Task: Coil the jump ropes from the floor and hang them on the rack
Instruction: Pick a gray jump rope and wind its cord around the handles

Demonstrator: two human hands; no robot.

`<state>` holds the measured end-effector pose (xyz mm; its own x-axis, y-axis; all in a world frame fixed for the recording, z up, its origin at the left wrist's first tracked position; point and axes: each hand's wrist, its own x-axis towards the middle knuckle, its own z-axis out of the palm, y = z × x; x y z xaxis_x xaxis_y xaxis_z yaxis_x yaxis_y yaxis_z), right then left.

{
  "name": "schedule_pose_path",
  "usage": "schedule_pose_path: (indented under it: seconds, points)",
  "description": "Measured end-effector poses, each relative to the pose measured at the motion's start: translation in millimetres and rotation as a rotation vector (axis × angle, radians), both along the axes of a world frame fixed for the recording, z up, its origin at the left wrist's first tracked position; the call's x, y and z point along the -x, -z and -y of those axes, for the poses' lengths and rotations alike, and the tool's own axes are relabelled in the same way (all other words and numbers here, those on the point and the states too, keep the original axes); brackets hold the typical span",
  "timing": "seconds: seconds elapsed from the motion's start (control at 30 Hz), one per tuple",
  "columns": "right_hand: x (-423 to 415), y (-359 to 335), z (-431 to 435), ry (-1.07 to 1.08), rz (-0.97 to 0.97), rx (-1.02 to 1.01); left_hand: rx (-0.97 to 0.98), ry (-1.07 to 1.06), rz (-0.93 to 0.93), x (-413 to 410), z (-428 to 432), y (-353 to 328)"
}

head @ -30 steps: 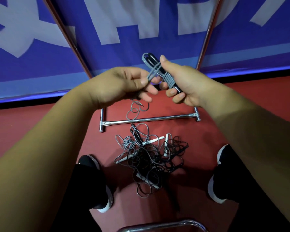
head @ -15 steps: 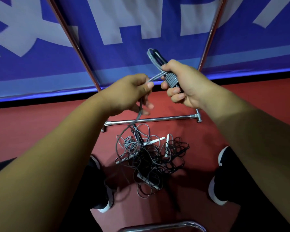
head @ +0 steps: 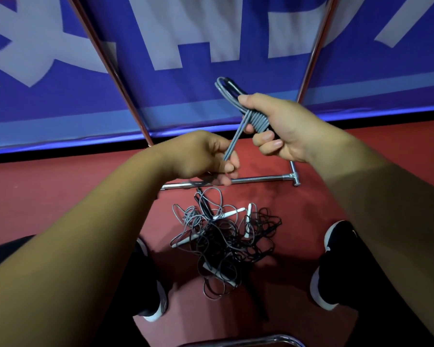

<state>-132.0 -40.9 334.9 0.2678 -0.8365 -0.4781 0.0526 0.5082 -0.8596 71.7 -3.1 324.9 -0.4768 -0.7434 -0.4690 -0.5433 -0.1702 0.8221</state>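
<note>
My right hand (head: 283,126) grips a coiled grey jump rope (head: 257,120), with several wraps round its middle and a loop sticking up past my thumb. A doubled grey strand runs down from the coil to my left hand (head: 201,156), which pinches its lower end. On the red floor between my feet lies a tangled pile of jump ropes (head: 226,236), grey and black cords with white handles. The chrome rack (head: 261,178) stands behind the pile, its base bar on the floor and two uprights rising at the left and right.
A blue banner with white lettering (head: 186,46) hangs behind the rack. My black shoes (head: 336,266) flank the pile. Another chrome bar (head: 261,340) shows at the bottom edge.
My left hand dropped lower and pulled the loose strand down taut from the coil. My right hand kept its grip and shifted a little to the right.
</note>
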Motion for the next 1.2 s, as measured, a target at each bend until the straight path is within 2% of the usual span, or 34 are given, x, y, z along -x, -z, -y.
schedule_pose_path:
  seconds: [0.13,0.3,0.4,0.6,0.73,0.83,1.0,1.2]
  points:
    - [-3.1,-4.5,-4.0,-0.037,0.009,0.01,0.071,-0.109,0.206,-1.0,2.0,4.0]
    - [-6.7,-8.8,-6.2,-0.064,0.036,0.005,0.039,-0.346,0.163,0.6,3.9,9.7]
    - [-7.4,-12.6,-8.6,-0.118,0.068,0.006,0.0,-0.41,0.099,0.3,7.5,11.3]
    - [-3.4,-12.9,-21.1,-0.513,0.023,-0.025,0.078,-0.387,0.086,-7.4,12.5,8.4]
    - [1.1,-13.9,-24.4,-0.744,-0.056,-0.114,0.138,-0.3,-0.076,-21.3,9.1,3.1]
    - [1.5,-11.6,-25.0,-0.873,-0.059,-0.207,0.147,-0.342,-0.141,-15.8,8.9,-3.3]
    - [-3.8,-0.7,-26.7,-0.858,-0.174,-0.324,0.133,-0.364,-0.197,-7.0,9.3,-9.9]
    - [-5.8,0.2,-26.7,-0.731,-0.25,-0.198,0.175,-0.418,-0.218,-5.5,10.6,-14.8]
